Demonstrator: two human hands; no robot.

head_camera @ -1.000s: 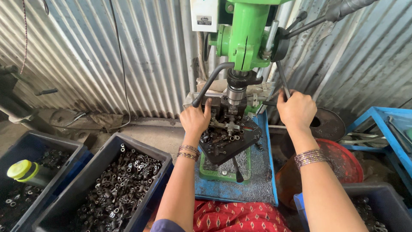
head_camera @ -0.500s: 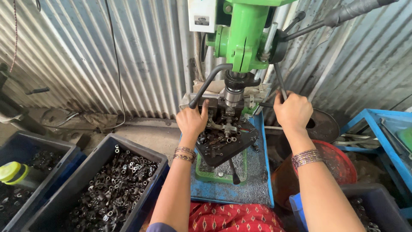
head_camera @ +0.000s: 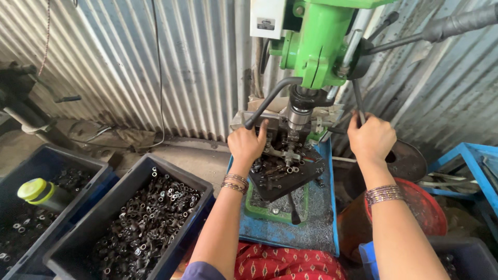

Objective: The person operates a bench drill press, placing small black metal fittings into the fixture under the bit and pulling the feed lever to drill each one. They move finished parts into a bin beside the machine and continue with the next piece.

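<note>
A white rectangular label plate (head_camera: 267,18) sits on the upper left face of the green drill press (head_camera: 319,44), with a small dark sticker near its lower edge. Behind the machine runs a wall of grey corrugated metal sheet (head_camera: 155,62).

The left hand (head_camera: 248,144) rests on the dark, oily work plate (head_camera: 288,173) under the chuck (head_camera: 300,109), its fingers curled down among small metal rings beside the spindle; whether its grip closes on one of them cannot be told. The right hand (head_camera: 371,139) has its grip wrapped tight around the thin dark feed lever (head_camera: 358,103) that comes down from the press head. Both wrists carry stacked metal bangles.

The work plate stands on a green base set on a blue, swarf-dusted bench (head_camera: 316,231). To the left, a dark plastic crate (head_camera: 129,218) is heaped with short black and silvery ring-shaped parts. A second dark crate (head_camera: 52,171) further left holds a few more parts and a bottle with a yellow-green cap (head_camera: 33,189). A red round tub (head_camera: 425,212) stands to the right, near a blue metal frame (head_camera: 474,166).
</note>
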